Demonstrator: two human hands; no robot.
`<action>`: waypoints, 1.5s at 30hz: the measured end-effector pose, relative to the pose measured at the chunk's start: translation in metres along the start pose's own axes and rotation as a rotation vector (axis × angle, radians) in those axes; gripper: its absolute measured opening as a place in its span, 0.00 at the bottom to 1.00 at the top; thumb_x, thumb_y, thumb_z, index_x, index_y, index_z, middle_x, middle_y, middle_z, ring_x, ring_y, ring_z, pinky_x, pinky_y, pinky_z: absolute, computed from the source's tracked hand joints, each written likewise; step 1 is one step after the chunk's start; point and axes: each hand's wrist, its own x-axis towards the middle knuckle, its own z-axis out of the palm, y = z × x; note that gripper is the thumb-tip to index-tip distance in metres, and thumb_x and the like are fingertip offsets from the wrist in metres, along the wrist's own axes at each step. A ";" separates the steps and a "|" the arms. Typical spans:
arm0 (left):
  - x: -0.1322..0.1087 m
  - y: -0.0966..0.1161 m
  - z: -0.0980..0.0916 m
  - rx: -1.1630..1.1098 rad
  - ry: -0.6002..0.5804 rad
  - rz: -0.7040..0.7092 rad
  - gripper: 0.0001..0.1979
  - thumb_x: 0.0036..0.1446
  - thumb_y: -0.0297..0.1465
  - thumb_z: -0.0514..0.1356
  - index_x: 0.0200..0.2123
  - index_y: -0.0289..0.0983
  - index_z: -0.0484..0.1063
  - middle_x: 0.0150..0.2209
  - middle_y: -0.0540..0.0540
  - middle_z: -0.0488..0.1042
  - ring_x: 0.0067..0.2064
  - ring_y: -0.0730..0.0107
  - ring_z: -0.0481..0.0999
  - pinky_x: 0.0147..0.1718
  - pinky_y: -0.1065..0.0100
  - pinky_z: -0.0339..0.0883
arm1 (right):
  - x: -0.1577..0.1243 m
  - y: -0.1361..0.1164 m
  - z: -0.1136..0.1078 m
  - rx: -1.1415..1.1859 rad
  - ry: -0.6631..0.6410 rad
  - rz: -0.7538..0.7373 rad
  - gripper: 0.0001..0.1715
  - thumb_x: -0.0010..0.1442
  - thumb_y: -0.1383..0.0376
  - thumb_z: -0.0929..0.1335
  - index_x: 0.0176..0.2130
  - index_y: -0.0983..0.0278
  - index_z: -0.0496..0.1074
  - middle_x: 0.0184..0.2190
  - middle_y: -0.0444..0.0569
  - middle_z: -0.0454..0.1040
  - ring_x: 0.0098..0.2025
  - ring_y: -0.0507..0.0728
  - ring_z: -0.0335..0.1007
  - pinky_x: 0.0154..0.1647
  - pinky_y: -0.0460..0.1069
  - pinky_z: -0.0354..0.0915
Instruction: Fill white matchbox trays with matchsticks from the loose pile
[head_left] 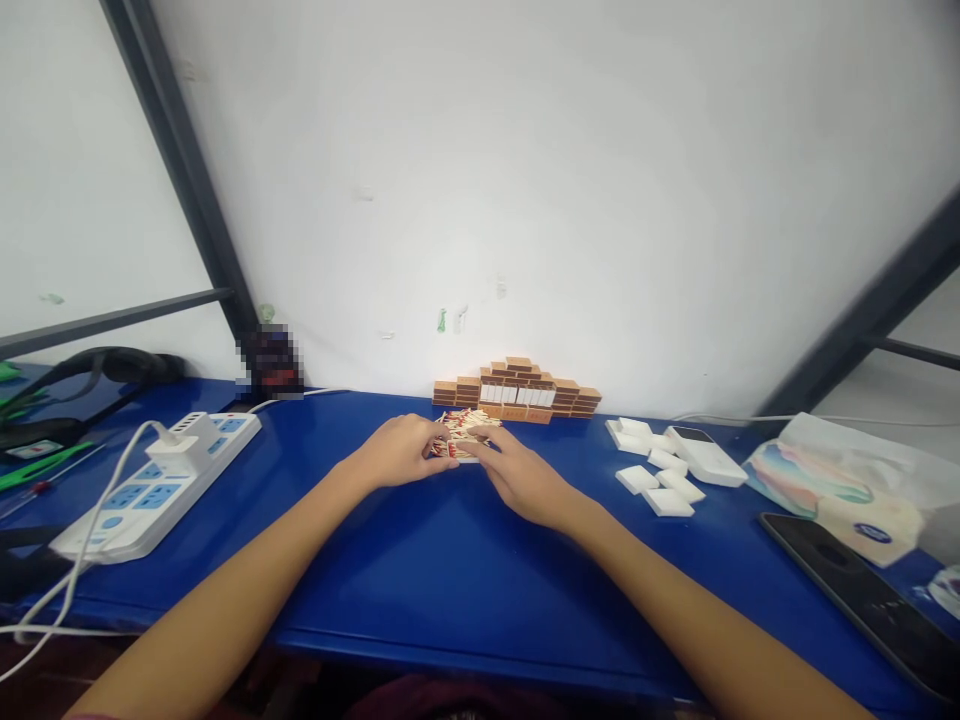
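I see the matchsticks (466,426) heaped at the middle of the frame on the blue surface (450,560), just in front of a stepped stack of brown matchboxes (517,378) that stands by the wall. The sticks share no single direction: they lie crossed, red heads turned various ways, while the heap as a whole spreads from left to right. Along its near side I make out a thin white edge (469,461) with its long axis across the frame; my view does not settle what it belongs to. The left hand (429,450) curves in at the heap's left end, thumb and fingers bent around the near corner, and I cannot tell whether they are clamped on a stick. The right hand (491,447) reaches in from the other side, fingers pointing up and left over the sticks; whether its tips are together or apart I cannot tell either. Between them the fingers hide much of the heap's near part, and the small red-and-white detail there is too fine for me to read. Over at right lie small white blocks (637,480), turned at different angles. A dark phone (855,580) slants down toward the lower right, where the frame cuts it off.
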 end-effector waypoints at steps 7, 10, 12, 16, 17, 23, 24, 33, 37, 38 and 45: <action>0.000 0.006 0.003 -0.006 -0.007 0.005 0.19 0.64 0.49 0.60 0.41 0.38 0.77 0.29 0.47 0.78 0.30 0.66 0.75 0.29 0.69 0.56 | 0.002 -0.001 -0.001 0.039 0.064 0.021 0.22 0.71 0.68 0.62 0.62 0.60 0.68 0.60 0.58 0.68 0.61 0.64 0.67 0.60 0.62 0.70; 0.000 0.004 0.000 0.005 0.011 -0.006 0.19 0.64 0.49 0.61 0.42 0.39 0.78 0.29 0.47 0.78 0.29 0.67 0.74 0.28 0.68 0.55 | 0.003 -0.001 -0.001 0.055 0.105 0.003 0.19 0.71 0.67 0.63 0.60 0.59 0.70 0.58 0.57 0.70 0.59 0.63 0.69 0.60 0.61 0.70; 0.000 0.000 -0.003 0.032 0.031 -0.061 0.18 0.63 0.48 0.61 0.43 0.39 0.78 0.29 0.48 0.77 0.28 0.68 0.73 0.27 0.68 0.53 | 0.003 0.000 -0.001 0.059 0.153 0.010 0.20 0.71 0.68 0.63 0.60 0.59 0.68 0.57 0.56 0.71 0.59 0.62 0.69 0.60 0.61 0.69; -0.001 -0.009 -0.011 0.068 0.104 -0.218 0.17 0.64 0.47 0.60 0.43 0.40 0.78 0.27 0.49 0.76 0.27 0.67 0.72 0.27 0.68 0.51 | 0.004 0.005 -0.001 0.058 0.205 0.080 0.14 0.71 0.69 0.63 0.53 0.60 0.72 0.49 0.54 0.75 0.52 0.61 0.72 0.54 0.58 0.70; -0.001 -0.011 -0.012 0.063 0.114 -0.237 0.17 0.64 0.47 0.60 0.43 0.40 0.78 0.26 0.50 0.76 0.28 0.67 0.72 0.26 0.68 0.51 | 0.004 0.007 0.000 0.056 0.202 0.098 0.12 0.70 0.69 0.63 0.48 0.61 0.74 0.46 0.54 0.76 0.49 0.61 0.72 0.51 0.57 0.70; -0.001 -0.014 -0.012 0.009 0.104 -0.235 0.16 0.63 0.46 0.60 0.43 0.41 0.78 0.26 0.51 0.76 0.28 0.68 0.72 0.26 0.69 0.51 | 0.018 0.019 0.015 0.026 0.146 0.173 0.03 0.64 0.70 0.70 0.38 0.62 0.75 0.36 0.50 0.76 0.43 0.60 0.68 0.47 0.56 0.67; -0.001 -0.014 -0.011 0.018 0.107 -0.235 0.16 0.63 0.46 0.60 0.43 0.41 0.78 0.26 0.51 0.76 0.28 0.68 0.72 0.26 0.69 0.51 | 0.021 0.019 0.017 0.031 0.129 0.169 0.03 0.63 0.70 0.70 0.38 0.62 0.74 0.36 0.50 0.75 0.43 0.60 0.68 0.47 0.55 0.66; -0.001 -0.013 -0.009 0.073 0.077 -0.212 0.17 0.63 0.44 0.62 0.47 0.39 0.78 0.29 0.48 0.78 0.28 0.66 0.74 0.27 0.68 0.53 | 0.026 0.022 0.028 0.029 -0.002 0.200 0.07 0.67 0.70 0.69 0.34 0.63 0.71 0.37 0.50 0.74 0.43 0.59 0.67 0.47 0.54 0.65; -0.001 -0.013 -0.006 0.104 0.065 -0.210 0.18 0.63 0.45 0.62 0.47 0.38 0.78 0.30 0.47 0.79 0.28 0.66 0.74 0.27 0.68 0.53 | 0.023 0.022 0.025 -0.034 -0.072 0.226 0.08 0.68 0.69 0.68 0.34 0.64 0.71 0.37 0.51 0.74 0.44 0.60 0.68 0.47 0.53 0.64; -0.001 -0.013 -0.006 0.111 0.064 -0.208 0.18 0.63 0.46 0.62 0.47 0.38 0.78 0.30 0.46 0.79 0.28 0.66 0.74 0.27 0.68 0.53 | 0.022 0.021 0.023 -0.047 -0.090 0.230 0.07 0.69 0.69 0.68 0.35 0.64 0.71 0.38 0.52 0.74 0.45 0.60 0.67 0.47 0.53 0.64; -0.001 -0.010 -0.004 0.098 0.053 -0.179 0.17 0.62 0.45 0.62 0.46 0.39 0.77 0.29 0.48 0.78 0.28 0.66 0.74 0.27 0.67 0.54 | 0.006 0.028 0.002 -0.038 -0.100 0.236 0.08 0.70 0.71 0.65 0.37 0.64 0.70 0.39 0.52 0.73 0.43 0.59 0.66 0.44 0.52 0.63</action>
